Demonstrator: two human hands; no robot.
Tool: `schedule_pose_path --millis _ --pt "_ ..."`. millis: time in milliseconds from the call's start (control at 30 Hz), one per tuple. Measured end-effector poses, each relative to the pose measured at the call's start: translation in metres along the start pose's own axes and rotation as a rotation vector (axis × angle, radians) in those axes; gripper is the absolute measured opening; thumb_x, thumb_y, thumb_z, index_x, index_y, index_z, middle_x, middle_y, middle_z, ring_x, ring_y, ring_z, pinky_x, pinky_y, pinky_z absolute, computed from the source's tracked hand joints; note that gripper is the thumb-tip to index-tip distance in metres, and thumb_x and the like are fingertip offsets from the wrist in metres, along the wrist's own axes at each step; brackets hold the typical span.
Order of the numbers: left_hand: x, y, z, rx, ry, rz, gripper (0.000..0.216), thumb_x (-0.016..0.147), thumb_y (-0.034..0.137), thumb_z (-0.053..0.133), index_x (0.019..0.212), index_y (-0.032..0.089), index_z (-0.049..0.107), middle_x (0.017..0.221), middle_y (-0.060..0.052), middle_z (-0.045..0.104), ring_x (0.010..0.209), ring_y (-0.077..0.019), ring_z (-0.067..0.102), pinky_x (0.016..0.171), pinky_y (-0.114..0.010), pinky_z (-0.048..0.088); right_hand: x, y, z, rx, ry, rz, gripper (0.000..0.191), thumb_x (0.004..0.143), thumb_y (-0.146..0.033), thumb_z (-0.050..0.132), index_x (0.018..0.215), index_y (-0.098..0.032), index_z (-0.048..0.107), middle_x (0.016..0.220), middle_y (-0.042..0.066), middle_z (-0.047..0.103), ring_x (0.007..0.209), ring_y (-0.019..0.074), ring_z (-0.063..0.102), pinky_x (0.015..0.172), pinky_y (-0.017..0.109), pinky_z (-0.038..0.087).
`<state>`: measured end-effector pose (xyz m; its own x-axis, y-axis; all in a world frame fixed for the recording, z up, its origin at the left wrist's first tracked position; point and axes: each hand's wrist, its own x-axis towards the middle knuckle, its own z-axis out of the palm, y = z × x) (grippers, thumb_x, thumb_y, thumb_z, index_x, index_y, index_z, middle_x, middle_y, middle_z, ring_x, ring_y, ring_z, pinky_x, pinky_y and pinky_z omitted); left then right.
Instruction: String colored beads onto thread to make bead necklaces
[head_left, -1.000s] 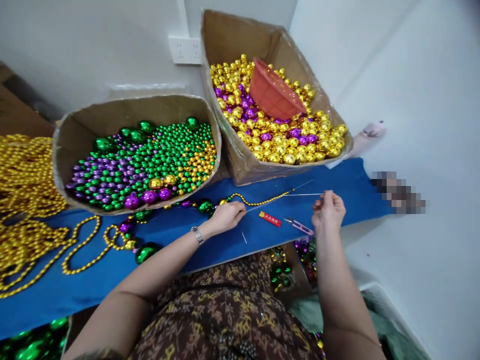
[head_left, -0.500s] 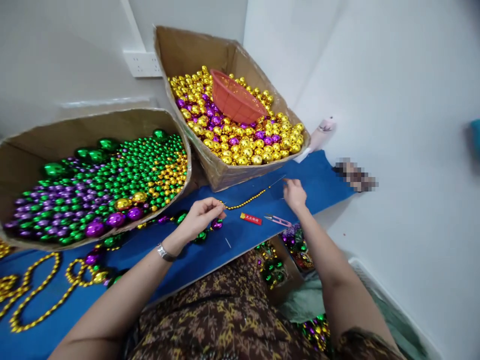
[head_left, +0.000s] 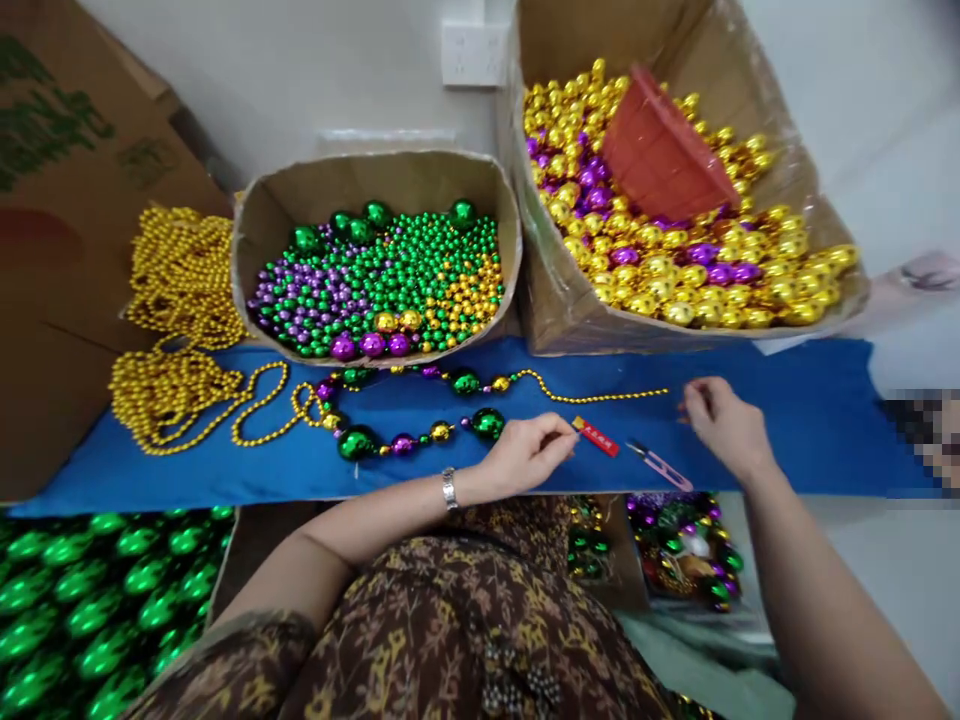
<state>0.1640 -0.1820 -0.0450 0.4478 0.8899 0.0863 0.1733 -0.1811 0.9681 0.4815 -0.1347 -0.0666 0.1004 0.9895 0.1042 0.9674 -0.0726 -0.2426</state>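
Note:
My left hand (head_left: 529,452) is over the front of the blue cloth with fingers pinched together, its tips by a red packet (head_left: 598,438). What the pinch holds, if anything, is too small to make out. My right hand (head_left: 724,425), also pinched, is just right of the end of a thin gold bead strand (head_left: 607,397); anything between those fingertips cannot be made out. That strand runs left to a string of large green, purple and gold beads (head_left: 403,444), laid in a loop. Pink-handled thread snips (head_left: 664,468) lie between my hands.
Behind the blue cloth (head_left: 810,420) stand a carton (head_left: 247,240) of small mixed beads and a taller carton (head_left: 559,310) of gold and purple beads holding a red basket (head_left: 660,150). Gold bead chains (head_left: 180,395) pile up at left. Large green beads (head_left: 97,610) lie below.
The view has swung left, bringing the gold chain pile and large green beads into sight. My left hand has left the bead strand and come nearer the red packet. My right hand stays near the strand's end.

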Motion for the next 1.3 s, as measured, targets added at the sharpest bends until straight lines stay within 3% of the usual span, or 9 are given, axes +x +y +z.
schedule_pose_path --millis 133,267,367,533,733,933,1100,1300 --pt "-0.013 -0.006 0.015 0.036 -0.065 0.042 0.017 0.089 0.026 0.050 0.084 0.016 0.063 0.078 -0.003 0.068 0.069 -0.0127 0.060 0.067 -0.023 0.042 -0.038 -0.031 -0.029 -0.010 -0.029 -0.134 0.029 0.091 -0.041 0.043 0.098 -0.020 0.061 0.077 0.008 0.071 0.068 0.0220 0.068 0.060 0.030 0.047" --pt "-0.008 -0.013 0.019 -0.192 -0.012 -0.121 0.019 0.088 0.032 0.052 0.082 0.015 0.059 0.071 -0.002 0.065 0.064 -0.0127 0.059 0.062 -0.023 0.044 -0.069 -0.062 -0.047 -0.014 -0.094 -0.401 0.033 0.093 -0.039 0.039 0.110 -0.018 0.058 0.081 0.007 0.071 0.070 0.0216 0.069 0.060 0.030 0.050" --pt "-0.001 -0.014 0.018 -0.358 0.051 -0.213 0.021 0.087 0.035 0.053 0.080 0.015 0.055 0.065 0.000 0.060 0.058 -0.0115 0.056 0.057 -0.022 0.044 -0.083 -0.080 -0.052 -0.015 -0.068 -0.569 0.033 0.096 -0.034 0.037 0.118 -0.017 0.055 0.092 0.009 0.072 0.076 0.0204 0.071 0.063 0.029 0.053" --pt "-0.004 -0.003 0.013 -0.144 0.098 -0.082 0.023 0.089 0.036 0.052 0.081 0.015 0.058 0.066 0.001 0.060 0.058 -0.0107 0.052 0.058 -0.023 0.041 -0.089 -0.102 -0.050 -0.006 0.021 -0.729 0.028 0.098 -0.027 0.037 0.119 -0.019 0.054 0.102 0.008 0.073 0.082 0.0198 0.072 0.071 0.029 0.055" --pt "-0.013 0.005 0.015 0.063 0.071 0.117 0.021 0.093 0.029 0.048 0.088 0.016 0.063 0.081 -0.003 0.067 0.074 -0.0134 0.060 0.072 -0.025 0.047 -0.092 -0.117 -0.048 0.076 0.047 -0.797 0.024 0.097 -0.022 0.040 0.118 -0.019 0.053 0.101 0.008 0.073 0.084 0.0189 0.072 0.073 0.029 0.056" --pt "-0.014 -0.002 0.031 0.239 0.000 0.329 0.025 0.095 0.023 0.042 0.086 0.015 0.064 0.097 -0.009 0.067 0.096 -0.0180 0.061 0.088 -0.031 0.049 -0.104 -0.114 -0.049 0.137 0.000 -0.692 0.024 0.096 -0.025 0.042 0.118 -0.021 0.052 0.100 0.009 0.072 0.081 0.0180 0.071 0.072 0.028 0.055" --pt "-0.013 -0.003 0.034 0.301 -0.050 0.303 0.022 0.094 0.021 0.043 0.087 0.015 0.063 0.095 -0.009 0.068 0.094 -0.0194 0.062 0.089 -0.035 0.048 -0.110 -0.111 -0.049 0.151 -0.065 -0.608 0.028 0.094 -0.028 0.042 0.119 -0.022 0.055 0.089 0.006 0.073 0.074 0.0195 0.071 0.071 0.031 0.056" --pt "-0.011 0.002 0.023 0.240 -0.020 0.147 0.021 0.094 0.023 0.044 0.086 0.017 0.063 0.087 -0.005 0.069 0.083 -0.0171 0.063 0.075 -0.028 0.047 -0.109 -0.112 -0.047 0.168 -0.044 -0.658 0.027 0.094 -0.028 0.043 0.118 -0.023 0.055 0.089 0.006 0.073 0.075 0.0199 0.072 0.068 0.030 0.055"
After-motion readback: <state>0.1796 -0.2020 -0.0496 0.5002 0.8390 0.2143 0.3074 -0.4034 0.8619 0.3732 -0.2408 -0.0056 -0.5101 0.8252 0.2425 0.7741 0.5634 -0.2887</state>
